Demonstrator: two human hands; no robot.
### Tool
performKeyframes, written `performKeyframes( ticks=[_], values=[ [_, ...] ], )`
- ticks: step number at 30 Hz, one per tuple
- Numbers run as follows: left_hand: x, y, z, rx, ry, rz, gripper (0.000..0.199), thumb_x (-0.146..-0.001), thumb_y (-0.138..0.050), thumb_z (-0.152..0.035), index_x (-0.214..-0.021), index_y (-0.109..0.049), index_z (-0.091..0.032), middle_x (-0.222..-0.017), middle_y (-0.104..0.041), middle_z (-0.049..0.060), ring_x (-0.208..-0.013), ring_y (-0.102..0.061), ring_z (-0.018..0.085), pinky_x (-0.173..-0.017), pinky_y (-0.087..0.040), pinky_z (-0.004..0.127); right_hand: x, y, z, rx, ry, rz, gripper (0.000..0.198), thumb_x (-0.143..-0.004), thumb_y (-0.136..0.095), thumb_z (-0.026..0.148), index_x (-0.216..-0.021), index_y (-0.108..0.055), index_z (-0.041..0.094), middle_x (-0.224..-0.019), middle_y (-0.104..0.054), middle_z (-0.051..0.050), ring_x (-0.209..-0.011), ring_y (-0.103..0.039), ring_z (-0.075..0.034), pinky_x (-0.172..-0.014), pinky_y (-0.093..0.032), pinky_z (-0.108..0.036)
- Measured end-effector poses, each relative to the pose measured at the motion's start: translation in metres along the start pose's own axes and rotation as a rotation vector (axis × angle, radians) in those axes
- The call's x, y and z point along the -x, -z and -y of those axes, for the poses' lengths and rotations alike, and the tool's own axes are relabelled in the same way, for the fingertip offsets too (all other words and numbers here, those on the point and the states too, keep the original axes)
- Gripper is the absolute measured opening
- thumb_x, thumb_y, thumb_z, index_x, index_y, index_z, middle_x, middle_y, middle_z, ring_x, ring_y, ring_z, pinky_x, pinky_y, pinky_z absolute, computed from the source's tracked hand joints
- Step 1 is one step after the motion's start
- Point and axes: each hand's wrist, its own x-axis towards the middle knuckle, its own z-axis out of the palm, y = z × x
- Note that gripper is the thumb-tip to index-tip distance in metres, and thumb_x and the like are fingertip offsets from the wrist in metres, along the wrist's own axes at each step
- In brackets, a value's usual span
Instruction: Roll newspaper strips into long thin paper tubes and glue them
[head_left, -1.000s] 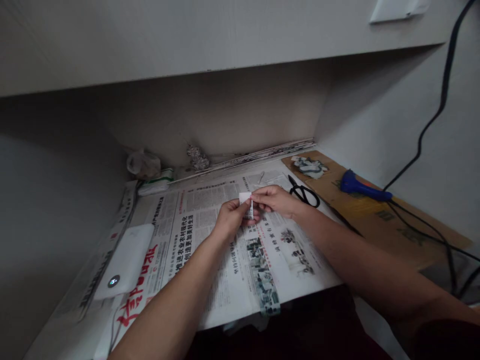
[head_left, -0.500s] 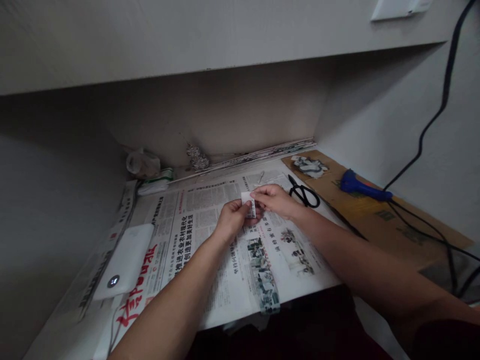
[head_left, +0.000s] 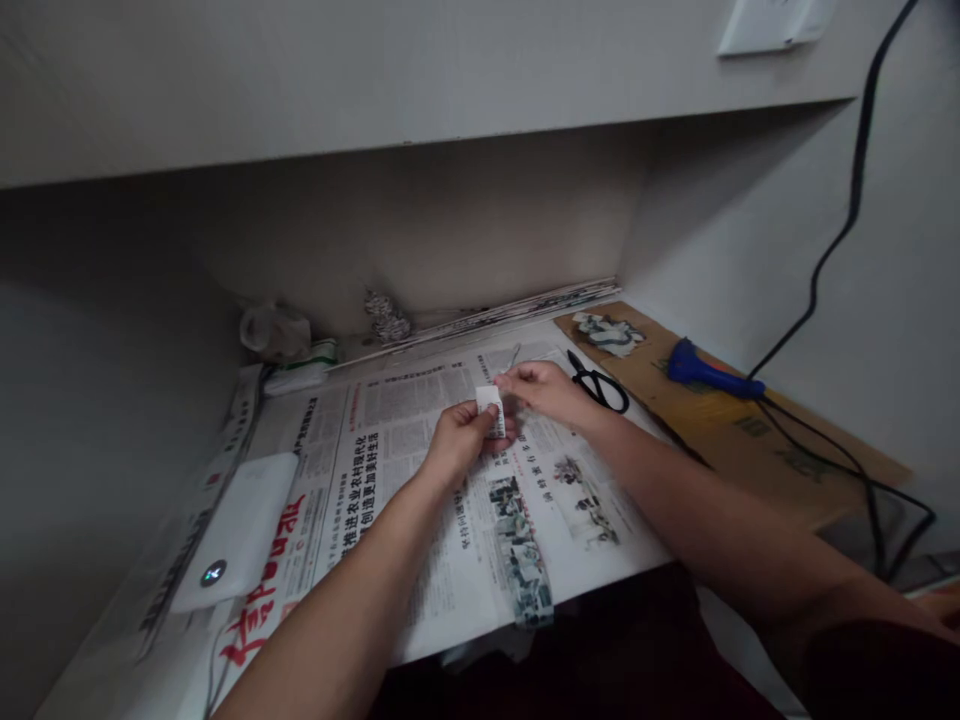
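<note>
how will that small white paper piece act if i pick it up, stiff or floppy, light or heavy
The small white paper piece is probably very light, being little and thin-looking. It may be fairly stiff for its size, since its upper end stands without drooping above the left hand's thumb. Its flat shape suggests it won't roll.

The slip [head_left: 486, 396] looks like matt paper, the power bank [head_left: 241, 525] smooth plastic.
</note>
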Motion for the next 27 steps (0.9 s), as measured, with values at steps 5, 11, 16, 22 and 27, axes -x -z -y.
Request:
performKeyframes(
  ticks=[5,11,16,22,27],
  values=[
    [0.000,0.000,0.000,-0.016,0.034,-0.004,0.035,-0.070,-0.070,-0.037,-0.089,-0.068,-0.007,-0.076,-0.069,0.012,-0.062,-0.064,0.015,-0.057,-0.053,0.024,-0.036,0.075,-0.004,0.812,-0.052,-0.445,0.042,-0.078,-0.060,0.047,-0.102,-0.064,0.014,-0.097,-0.065,-0.016,-0.090,-0.060,-0.027,-0.076,-0.044,-0.035],
    [0.000,0.002,-0.001,-0.026,0.026,0.007,0.034,-0.072,-0.069,-0.037,-0.089,-0.068,-0.008,-0.078,-0.070,0.012,-0.062,-0.065,0.015,-0.057,-0.054,0.024,-0.058,0.135,-0.020,1.104,-0.414,-0.395,0.042,-0.071,-0.069,0.046,-0.092,-0.066,0.009,-0.096,-0.063,-0.023,-0.092,-0.059,-0.036,-0.074,-0.045,-0.043],
    [0.000,0.003,-0.002,0.013,0.019,-0.008,0.028,-0.075,-0.066,-0.033,-0.089,-0.067,-0.008,-0.081,-0.070,0.013,-0.063,-0.066,0.015,-0.056,-0.054,0.023,-0.060,0.137,-0.030,1.140,-0.302,-0.381,0.024,-0.083,-0.055,0.026,-0.088,-0.067,0.005,-0.088,-0.064,-0.023,-0.089,-0.061,-0.032,-0.073,-0.044,-0.041],
    [0.001,0.002,-0.005,0.051,0.020,-0.016,0.028,-0.076,-0.066,-0.033,-0.087,-0.067,-0.007,-0.080,-0.070,0.014,-0.061,-0.065,0.015,-0.056,-0.054,0.024,-0.049,0.115,-0.009,1.171,-0.298,-0.471,0.036,-0.080,-0.058,0.030,-0.104,-0.063,0.004,-0.108,-0.059,-0.026,-0.098,-0.057,-0.032,-0.076,-0.043,-0.038],
    [0.002,0.001,-0.007,0.038,0.006,-0.021,0.026,-0.078,-0.064,-0.031,-0.087,-0.066,-0.007,-0.079,-0.070,0.013,-0.061,-0.065,0.015,-0.055,-0.054,0.024,-0.018,0.055,0.026,0.671,-0.079,-0.120,0.033,-0.082,-0.055,0.044,-0.079,-0.070,0.015,-0.082,-0.066,-0.013,-0.077,-0.060,-0.022,-0.061,-0.042,-0.028]
  ],
)
